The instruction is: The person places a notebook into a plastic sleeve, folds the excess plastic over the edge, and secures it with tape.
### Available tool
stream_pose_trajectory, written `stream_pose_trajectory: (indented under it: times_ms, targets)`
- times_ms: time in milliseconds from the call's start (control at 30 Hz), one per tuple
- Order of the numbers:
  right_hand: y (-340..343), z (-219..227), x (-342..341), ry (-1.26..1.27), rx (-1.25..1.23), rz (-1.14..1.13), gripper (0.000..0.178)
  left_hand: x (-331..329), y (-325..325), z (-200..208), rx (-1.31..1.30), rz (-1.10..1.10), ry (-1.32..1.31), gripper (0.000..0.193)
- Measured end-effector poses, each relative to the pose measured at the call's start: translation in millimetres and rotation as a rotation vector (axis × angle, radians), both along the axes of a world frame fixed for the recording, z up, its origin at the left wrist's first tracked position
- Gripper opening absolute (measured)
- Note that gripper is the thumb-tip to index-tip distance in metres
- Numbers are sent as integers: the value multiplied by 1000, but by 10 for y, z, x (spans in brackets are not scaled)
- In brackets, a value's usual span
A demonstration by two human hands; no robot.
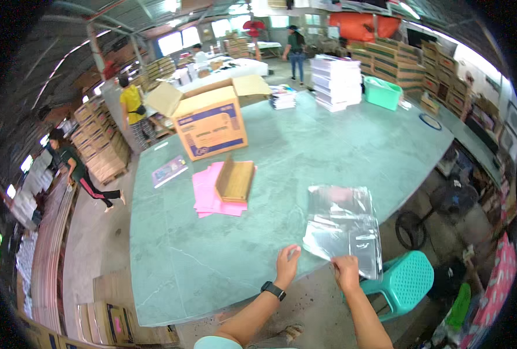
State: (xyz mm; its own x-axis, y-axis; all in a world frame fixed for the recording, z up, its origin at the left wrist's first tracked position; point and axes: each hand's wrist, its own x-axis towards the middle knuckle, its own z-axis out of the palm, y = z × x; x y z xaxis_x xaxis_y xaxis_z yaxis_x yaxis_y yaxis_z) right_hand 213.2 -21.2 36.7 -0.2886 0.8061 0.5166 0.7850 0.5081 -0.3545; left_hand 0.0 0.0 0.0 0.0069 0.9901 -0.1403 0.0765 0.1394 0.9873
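A stack of clear plastic sleeves (343, 224) lies at the near right edge of the green table, with one corner overhanging. My right hand (346, 272) is closed in a pinch at the near edge of the sleeves. Just left of them, my left hand (287, 264), with a dark watch on the wrist, is over the table edge with its fingers loosely curved and nothing visible in them. Farther left, a small brown cardboard piece (235, 181) with a raised flap rests on pink sheets (206, 189). A purple printed booklet (170, 171) lies beyond them.
On the table (293, 157) stand an open carton (212, 131), a tall paper stack (336, 84), a smaller booklet pile (283, 97), a green bin (382, 94) and a tape roll (430, 121). A teal stool (408, 282) is at the near right. Several people are farther off.
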Motion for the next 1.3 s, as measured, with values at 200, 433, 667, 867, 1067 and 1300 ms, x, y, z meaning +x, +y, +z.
stream_pose_trajectory:
  times_ms: [200, 433, 667, 867, 1067, 1300]
  targets:
    - [-689, 22, -368, 88, -380, 320, 21, -510, -65, 106, -602, -222, -911, 37]
    - [-1114, 229, -16, 1451, -830, 45, 78, 387, -351, 498, -433, -479, -631, 31]
    - [-2492, 824, 438, 1602, -367, -359, 59, 1478, -1476, 1252, -139, -1138, -59, 29]
    - [-5221, 1228, 313, 1745, 377, -673, 54, 2296, -3521, 1246, 218, -1948, -86, 25]
    - [-7451, 1342, -327, 1421, 1262, -1290, 27, 2903, -5521, 1974, 1253, -2261, -654, 25]
    - [-9996, 658, -922, 1373, 1066, -1966, 26, 4213, -7186, 2474, -87, -2332, -585, 67]
